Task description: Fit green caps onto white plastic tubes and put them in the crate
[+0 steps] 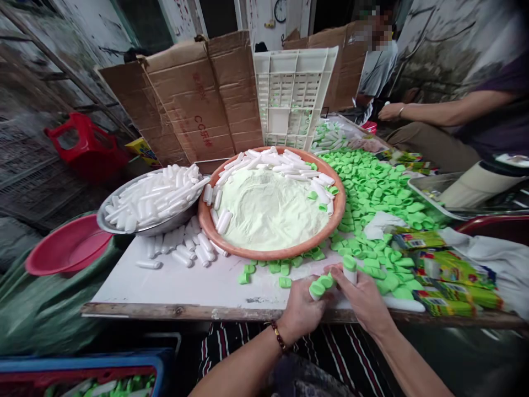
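My left hand (303, 311) is closed around small tubes whose green caps (317, 290) stick out above the fingers; their bodies are mostly hidden in the fist. In my right hand (366, 300) is a white plastic tube (350, 274) topped by a green cap, held upright. Both hands are close together over the table's front edge, the right thumb near the left hand's caps. Just beyond them stands a wide terracotta-coloured basin (264, 255) of pale green powder (268, 209), with white tubes around its inner rim. A heap of green caps (372, 187) spreads to the right.
A metal bowl (173, 219) piled with white tubes stands at left, more tubes lying beside it. Yellow-green packets (458, 270) and white cloth lie at right. Cardboard (202, 99) and a white crate (295, 94) stand behind. Other people sit at the far right.
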`<state>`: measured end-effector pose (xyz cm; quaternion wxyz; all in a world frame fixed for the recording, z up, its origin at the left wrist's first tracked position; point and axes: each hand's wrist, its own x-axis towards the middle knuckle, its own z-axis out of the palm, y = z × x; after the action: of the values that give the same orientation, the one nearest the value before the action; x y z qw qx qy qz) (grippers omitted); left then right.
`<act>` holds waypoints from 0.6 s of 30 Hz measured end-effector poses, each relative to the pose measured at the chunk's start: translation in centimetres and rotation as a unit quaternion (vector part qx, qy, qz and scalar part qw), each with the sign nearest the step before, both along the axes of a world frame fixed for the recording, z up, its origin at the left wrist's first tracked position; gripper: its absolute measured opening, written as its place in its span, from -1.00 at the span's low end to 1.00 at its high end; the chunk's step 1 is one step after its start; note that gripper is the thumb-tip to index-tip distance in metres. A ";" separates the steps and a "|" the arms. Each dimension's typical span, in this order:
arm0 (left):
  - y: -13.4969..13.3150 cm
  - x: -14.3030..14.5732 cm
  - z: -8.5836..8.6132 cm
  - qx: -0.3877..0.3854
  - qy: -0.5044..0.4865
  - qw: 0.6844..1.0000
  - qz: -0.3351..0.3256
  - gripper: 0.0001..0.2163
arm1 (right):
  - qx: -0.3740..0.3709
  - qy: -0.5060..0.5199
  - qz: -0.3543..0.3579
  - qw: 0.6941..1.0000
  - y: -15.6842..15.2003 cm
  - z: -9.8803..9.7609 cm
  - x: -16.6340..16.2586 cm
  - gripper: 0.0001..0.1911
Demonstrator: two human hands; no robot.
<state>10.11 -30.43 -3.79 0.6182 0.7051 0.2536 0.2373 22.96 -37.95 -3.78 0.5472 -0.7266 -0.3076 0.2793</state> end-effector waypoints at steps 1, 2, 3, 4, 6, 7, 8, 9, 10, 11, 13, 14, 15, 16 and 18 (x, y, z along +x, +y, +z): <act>0.0 0.0 -0.1 0.012 -0.003 1.000 0.002 -0.91 | -0.005 -0.011 -0.005 1.000 0.0 0.1 -0.2 -0.58; -0.1 0.0 -0.1 0.019 -0.008 1.000 0.005 -0.91 | -0.010 -0.020 -0.005 1.000 0.0 0.3 -0.3 -0.58; -0.1 -0.1 0.0 0.018 -0.014 1.000 0.006 -0.91 | -0.013 -0.025 -0.001 1.000 0.0 0.6 -0.5 -0.58; -0.1 -0.2 0.0 0.009 -0.023 1.000 0.010 -0.91 | -0.012 -0.021 0.006 1.000 -0.1 0.8 -0.7 -0.57; 0.0 -0.7 0.4 -0.031 -0.044 0.998 0.030 -0.89 | 0.007 0.009 0.016 1.000 -0.2 1.2 -0.9 -0.52; 0.0 -1.0 0.6 -0.051 -0.051 0.996 0.049 -0.90 | 0.025 0.028 0.014 0.999 -0.3 1.3 -1.0 -0.49; 0.1 -1.3 0.9 -0.072 -0.060 0.993 0.070 -0.91 | 0.043 0.043 0.010 0.998 -0.5 1.4 -1.2 -0.48; 0.1 -1.7 1.2 -0.092 -0.070 0.989 0.088 -0.93 | 0.058 0.055 0.005 0.997 -0.5 1.3 -1.4 -0.47; 0.1 -1.9 1.6 -0.110 -0.082 0.985 0.100 -0.94 | 0.068 0.065 0.004 0.996 -0.5 1.2 -1.6 -0.47; 0.1 -2.1 2.0 -0.124 -0.094 0.983 0.103 -0.93 | 0.073 0.073 0.006 0.995 -0.5 1.1 -2.0 -0.47; 0.0 -2.2 2.6 -0.153 -0.115 0.978 0.085 -0.85 | 0.061 0.086 0.019 0.994 -0.1 0.5 -3.1 -0.45; 0.0 -2.1 2.9 -0.164 -0.127 0.975 0.077 -0.81 | 0.048 0.086 0.016 0.995 0.2 0.2 -3.8 -0.42; -0.1 -2.0 3.1 -0.163 -0.139 0.974 0.074 -0.77 | 0.031 0.079 0.003 0.996 0.4 -0.3 -4.5 -0.39; -0.2 -1.9 3.2 -0.157 -0.154 0.973 0.075 -0.73 | 0.013 0.066 -0.013 0.998 0.5 -0.8 -5.1 -0.36; -0.4 -1.9 3.2 -0.118 -0.176 0.973 0.092 -0.66 | -0.014 0.023 -0.032 0.999 0.6 -1.8 -5.8 -0.34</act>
<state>8.24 -30.86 -0.64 0.7077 0.5478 0.2305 0.3820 17.11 -37.35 -5.58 0.5528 -0.7371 -0.2670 0.2826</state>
